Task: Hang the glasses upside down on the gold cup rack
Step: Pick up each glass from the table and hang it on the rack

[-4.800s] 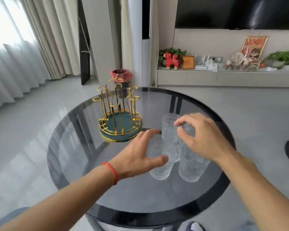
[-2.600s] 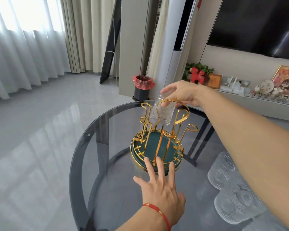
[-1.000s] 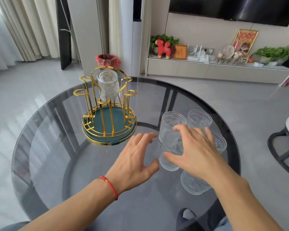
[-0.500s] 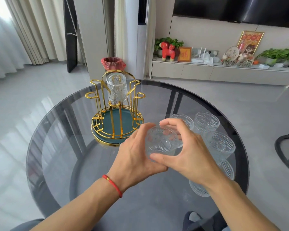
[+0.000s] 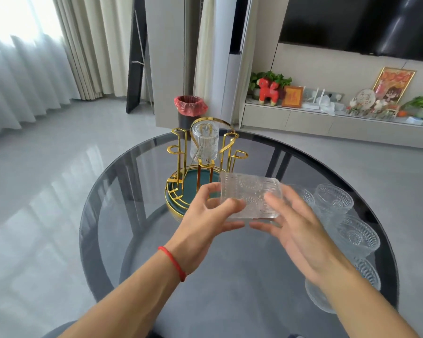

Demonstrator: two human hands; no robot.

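Held glass: a ribbed clear glass (image 5: pixel 250 200) lies on its side in the air between both hands, above the bench (image 5: pixel 230 276); probably mid-turn, so its mouth can end up facing down.
Left hand: the left hand (image 5: pixel 206 219) pinches the glass's left end, thumb on the near side and fingers curled behind, which lets the glass roll over.
Right hand: the right hand (image 5: pixel 293 228) is spread, its fingers cupping the glass's right end and underside; whether it truly bears weight I cannot tell.
Gold cup rack: the gold cup rack (image 5: pixel 200 172) stands just beyond the left hand's fingers, touching nothing held.
Hung glass: one glass (image 5: pixel 204 143) already sits upside down on a far peg, past the left hand; the nearer pegs look free.
Waiting glasses: a cluster of glasses (image 5: pixel 344 223) stands mouth-up just beyond and beside the right hand, close at hand for later picks.
Next move, as a judgement: finish the flip, then lower the mouth over a free peg.
Risk: the smooth glass could slip during the turn.
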